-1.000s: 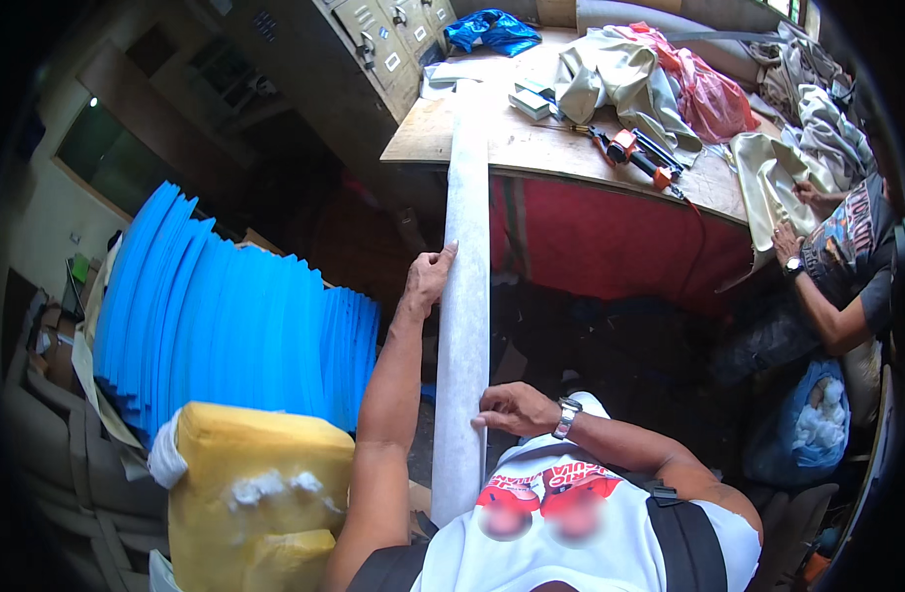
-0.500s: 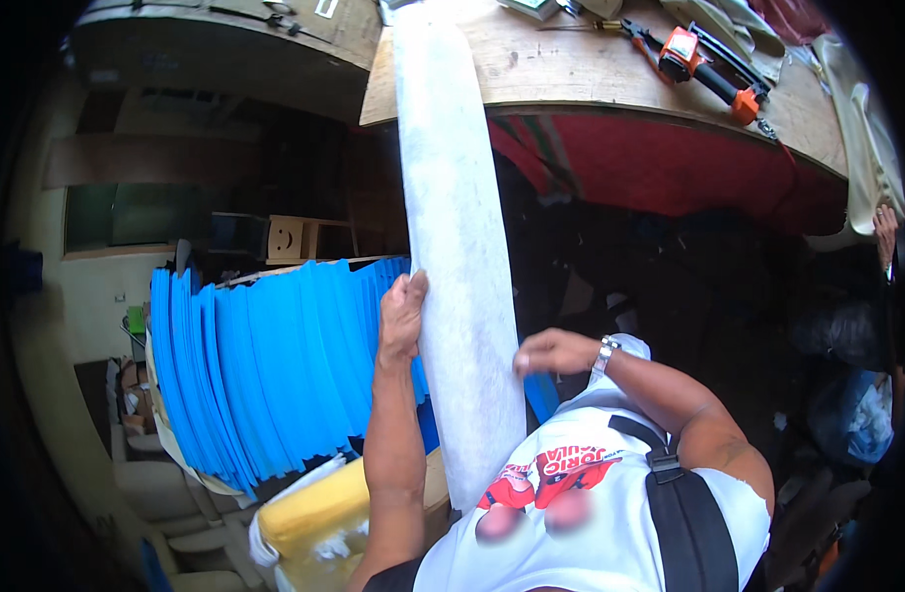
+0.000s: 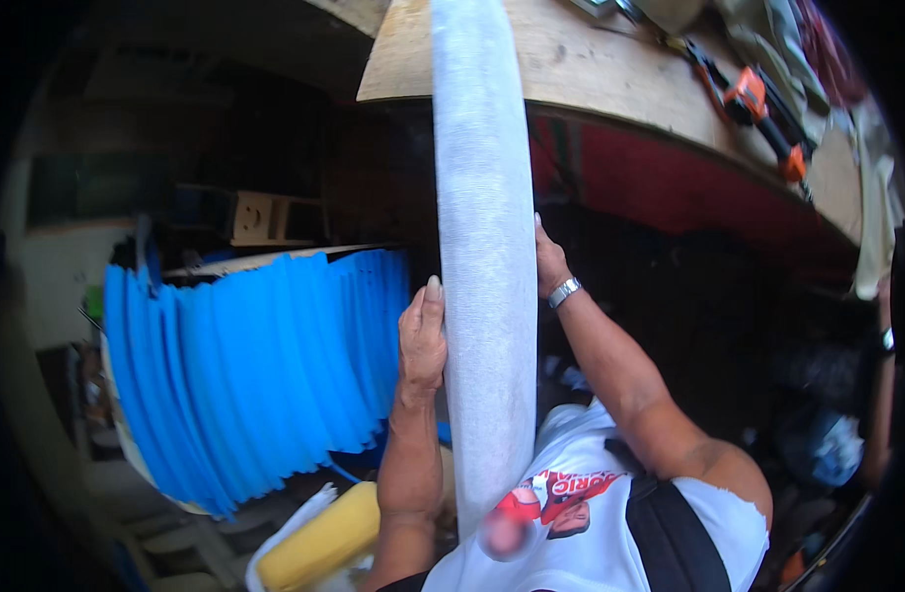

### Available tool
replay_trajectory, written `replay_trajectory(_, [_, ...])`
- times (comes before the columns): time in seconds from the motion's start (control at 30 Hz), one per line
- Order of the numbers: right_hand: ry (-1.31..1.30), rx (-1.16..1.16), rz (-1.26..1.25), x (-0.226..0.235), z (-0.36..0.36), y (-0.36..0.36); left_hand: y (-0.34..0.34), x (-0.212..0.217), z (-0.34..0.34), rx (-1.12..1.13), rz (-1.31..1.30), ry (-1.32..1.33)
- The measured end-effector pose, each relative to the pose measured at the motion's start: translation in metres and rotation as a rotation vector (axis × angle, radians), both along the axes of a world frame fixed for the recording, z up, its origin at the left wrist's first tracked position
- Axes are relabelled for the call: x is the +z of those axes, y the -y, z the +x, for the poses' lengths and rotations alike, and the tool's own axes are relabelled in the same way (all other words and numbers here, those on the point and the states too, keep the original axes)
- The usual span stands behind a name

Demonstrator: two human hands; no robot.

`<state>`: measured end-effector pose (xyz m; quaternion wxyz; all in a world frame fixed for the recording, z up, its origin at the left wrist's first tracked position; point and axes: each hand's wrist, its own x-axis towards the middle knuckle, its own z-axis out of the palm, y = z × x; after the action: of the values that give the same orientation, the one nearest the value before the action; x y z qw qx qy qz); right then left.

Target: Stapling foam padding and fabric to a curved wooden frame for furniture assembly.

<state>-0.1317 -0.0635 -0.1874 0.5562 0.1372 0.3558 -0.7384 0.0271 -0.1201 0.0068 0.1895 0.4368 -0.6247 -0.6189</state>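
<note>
A long, pale white roll or padded length, seemingly of fabric (image 3: 487, 247), runs from against my shirt up onto the wooden bench. My left hand (image 3: 423, 335) grips its left side, thumb pointing up and the other fingers partly hidden beside it. Farther along, on the opposite side, my right hand (image 3: 551, 259) holds the edge, with most of its fingers out of sight behind the piece. A metal watch (image 3: 564, 291) is on my right wrist.
The plywood bench (image 3: 601, 74) crosses the top, bearing an orange-black air tool (image 3: 758, 104) and cloth (image 3: 768, 44). At left stands a stack of blue sheets (image 3: 245, 365). Yellow foam (image 3: 324, 538) lies below it. Another person's arm (image 3: 879, 385) shows at the right edge.
My right hand has moved up and farther along the white piece's right side and now holds it. The view has shifted, and the piece appears turned, showing a more rounded face.
</note>
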Motion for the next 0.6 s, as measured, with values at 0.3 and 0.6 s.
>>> replay_trajectory(0.3, [-0.266,0.107,-0.082,-0.067,-0.002,0.029,0.047,-0.005,0.015,-0.078,-0.004,-0.260])
replay_trajectory(0.6, [-0.620,0.172,-0.066,-0.038,-0.019,0.013,0.030,-0.035,0.044,0.119,-0.266,-0.413])
